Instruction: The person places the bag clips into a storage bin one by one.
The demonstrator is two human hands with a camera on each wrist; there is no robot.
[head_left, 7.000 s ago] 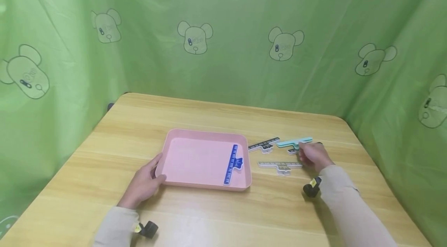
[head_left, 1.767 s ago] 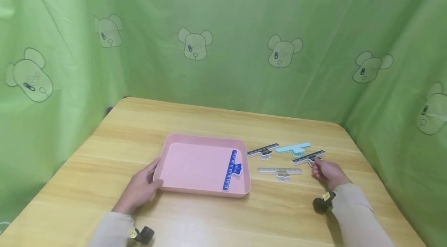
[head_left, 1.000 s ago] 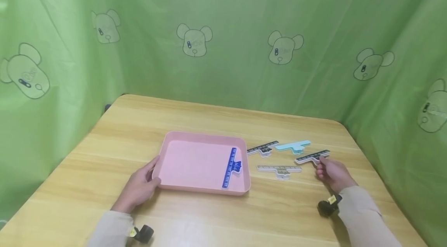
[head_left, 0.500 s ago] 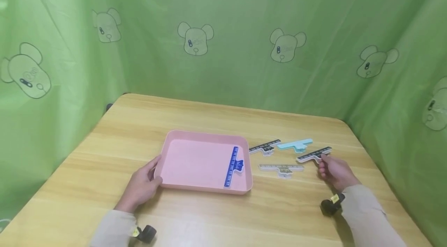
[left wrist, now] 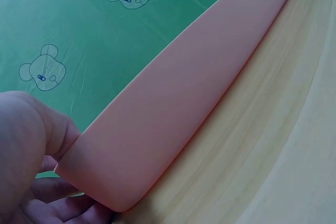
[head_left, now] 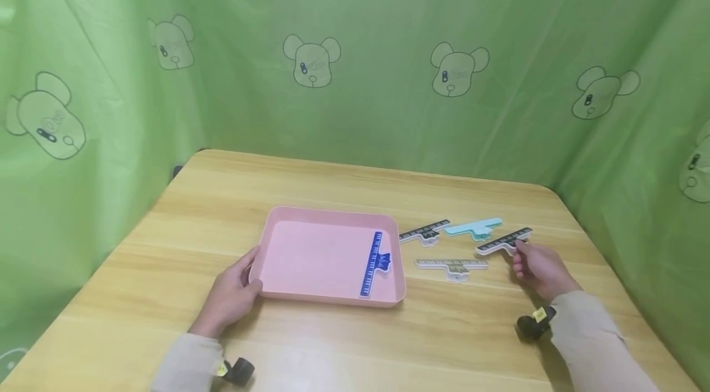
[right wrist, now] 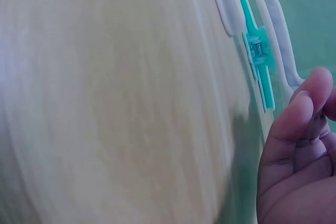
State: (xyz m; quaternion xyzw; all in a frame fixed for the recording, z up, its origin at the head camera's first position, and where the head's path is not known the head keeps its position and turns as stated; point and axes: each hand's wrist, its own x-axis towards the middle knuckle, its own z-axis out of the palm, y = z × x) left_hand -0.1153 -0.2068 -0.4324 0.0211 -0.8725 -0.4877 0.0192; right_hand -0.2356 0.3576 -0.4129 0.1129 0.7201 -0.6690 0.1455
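Note:
My right hand (head_left: 543,267) pinches the tab of a black clip (head_left: 505,241) printed with piano keys, at the right of the table. In the right wrist view this clip (right wrist: 282,35) shows its pale edge beyond the fingertips. Behind and left of it lies a turquoise clip (head_left: 474,228), its spring showing in the right wrist view. My left hand (head_left: 230,293) grips the near left corner of a pink tray (head_left: 327,301), thumb at the rim and fingers at the outer side. Inside the tray, near its right wall, lies a blue piano-key clip (head_left: 373,265).
Another black piano-key clip (head_left: 426,232) lies against the tray's right side. A beige one (head_left: 452,265) lies in front of it. Wooden table (head_left: 310,349) surrounds the tray, and a green curtain (head_left: 377,127) with bear-head prints stands behind and at both sides.
The black clip, earlier partly behind the turquoise clip and my hand, now sits apart to its right in my right fingers, having drifted slightly rightward. My left hand stays on the tray.

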